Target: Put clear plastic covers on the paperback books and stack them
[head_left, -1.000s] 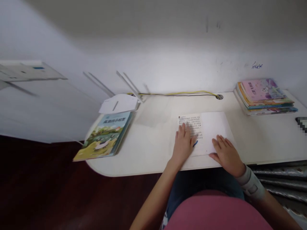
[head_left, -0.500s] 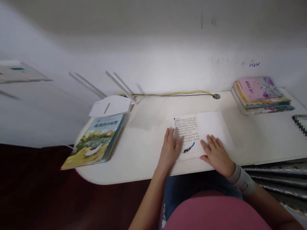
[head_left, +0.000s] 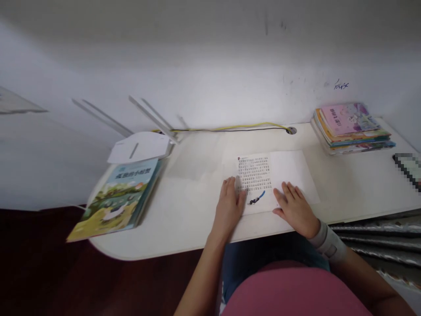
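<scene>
An open book (head_left: 292, 169) lies flat near the front edge of the white desk. Its left page carries lines of print and a small blue-and-black picture, while the right page looks blank. At the left page's outer edge rests my left hand (head_left: 229, 204), its fingers extended and the thumb over the paper. My right hand (head_left: 294, 207) lies flat with fingers spread on the lower part of the right page. A grey band circles my right wrist. Neither hand grips anything.
A picture book (head_left: 115, 197) overhangs the desk's left edge beside a white router (head_left: 140, 147) with antennas. Several stacked books (head_left: 351, 127) stand at the back right. A dark-edged, pixelated device (head_left: 408, 169) lies far right. A yellow cable (head_left: 230, 127) runs along the wall into a hole.
The view has shifted slightly, so the desk's left-hand things appear further left. My left hand's fingers have drawn closer together at the page edge. My right hand stays on the right page.
</scene>
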`<action>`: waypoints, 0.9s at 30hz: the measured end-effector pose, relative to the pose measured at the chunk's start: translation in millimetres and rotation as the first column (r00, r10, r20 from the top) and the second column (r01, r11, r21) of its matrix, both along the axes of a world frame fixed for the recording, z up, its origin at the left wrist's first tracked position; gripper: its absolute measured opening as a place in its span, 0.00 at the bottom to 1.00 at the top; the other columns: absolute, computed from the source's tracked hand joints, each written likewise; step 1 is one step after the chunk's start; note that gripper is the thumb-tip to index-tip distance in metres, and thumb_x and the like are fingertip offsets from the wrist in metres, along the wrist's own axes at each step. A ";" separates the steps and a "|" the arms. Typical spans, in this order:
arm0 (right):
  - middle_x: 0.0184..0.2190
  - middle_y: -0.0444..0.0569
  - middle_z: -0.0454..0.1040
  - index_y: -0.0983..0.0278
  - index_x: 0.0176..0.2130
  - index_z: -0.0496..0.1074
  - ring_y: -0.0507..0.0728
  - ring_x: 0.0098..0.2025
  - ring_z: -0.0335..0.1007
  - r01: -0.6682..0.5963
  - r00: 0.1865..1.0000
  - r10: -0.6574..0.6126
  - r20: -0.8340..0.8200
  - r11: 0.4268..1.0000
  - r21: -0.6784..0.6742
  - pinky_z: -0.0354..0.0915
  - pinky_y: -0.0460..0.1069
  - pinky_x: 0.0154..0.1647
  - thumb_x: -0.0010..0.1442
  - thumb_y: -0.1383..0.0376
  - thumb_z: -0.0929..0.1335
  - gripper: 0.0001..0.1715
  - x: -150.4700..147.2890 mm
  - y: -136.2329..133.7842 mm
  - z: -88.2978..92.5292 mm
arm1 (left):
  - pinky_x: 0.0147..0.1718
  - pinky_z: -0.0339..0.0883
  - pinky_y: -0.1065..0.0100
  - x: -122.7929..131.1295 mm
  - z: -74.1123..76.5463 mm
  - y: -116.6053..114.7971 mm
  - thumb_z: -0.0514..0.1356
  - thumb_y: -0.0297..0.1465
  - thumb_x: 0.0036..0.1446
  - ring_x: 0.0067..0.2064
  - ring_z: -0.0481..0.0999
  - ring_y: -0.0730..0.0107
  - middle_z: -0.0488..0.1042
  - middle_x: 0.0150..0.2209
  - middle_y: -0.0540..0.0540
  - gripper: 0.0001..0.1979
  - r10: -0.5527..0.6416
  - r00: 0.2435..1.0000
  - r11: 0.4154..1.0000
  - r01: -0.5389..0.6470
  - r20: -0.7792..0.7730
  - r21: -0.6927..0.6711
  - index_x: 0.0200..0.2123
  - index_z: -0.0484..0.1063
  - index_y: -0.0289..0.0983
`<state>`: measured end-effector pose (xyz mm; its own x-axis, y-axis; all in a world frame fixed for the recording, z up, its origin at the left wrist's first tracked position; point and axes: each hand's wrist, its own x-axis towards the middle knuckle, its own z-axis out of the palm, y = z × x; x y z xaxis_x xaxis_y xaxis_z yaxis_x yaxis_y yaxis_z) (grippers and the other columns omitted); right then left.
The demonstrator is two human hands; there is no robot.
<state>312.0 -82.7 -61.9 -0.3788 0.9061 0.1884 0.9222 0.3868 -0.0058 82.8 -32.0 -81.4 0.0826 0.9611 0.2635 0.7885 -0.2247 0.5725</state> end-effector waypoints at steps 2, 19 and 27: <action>0.61 0.67 0.58 0.67 0.60 0.60 0.69 0.63 0.53 -0.013 1.000 0.013 0.005 1.000 0.000 0.53 0.63 0.60 0.61 0.54 0.64 0.33 2.8 0.4 -0.2 | 0.59 0.54 0.44 0.5 0.9 -0.4 0.50 0.41 0.61 0.65 0.52 0.47 0.60 0.61 0.32 0.29 0.006 1.000 1.000 -0.007 -0.026 -0.023 0.61 0.55 0.30; 0.61 0.67 0.59 0.67 0.60 0.61 0.68 0.63 0.54 -0.044 0.999 0.044 0.013 0.999 0.005 0.55 0.62 0.59 0.61 0.56 0.65 0.31 22.3 0.8 2.0 | 0.58 0.54 0.43 2.4 10.4 -4.9 0.51 0.47 0.59 0.66 0.47 0.42 0.61 0.61 0.33 0.35 -0.088 0.988 0.994 0.079 -0.127 -0.076 0.62 0.54 0.29; 0.60 0.67 0.60 0.68 0.60 0.61 0.69 0.62 0.55 -0.067 0.997 0.066 0.043 0.997 0.026 0.57 0.61 0.57 0.62 0.56 0.64 0.31 30.3 0.1 1.4 | 0.59 0.51 0.44 1.5 6.2 -5.0 0.52 0.49 0.57 0.67 0.44 0.41 0.60 0.62 0.36 0.37 -0.141 0.980 0.990 0.136 -0.138 -0.048 0.63 0.54 0.32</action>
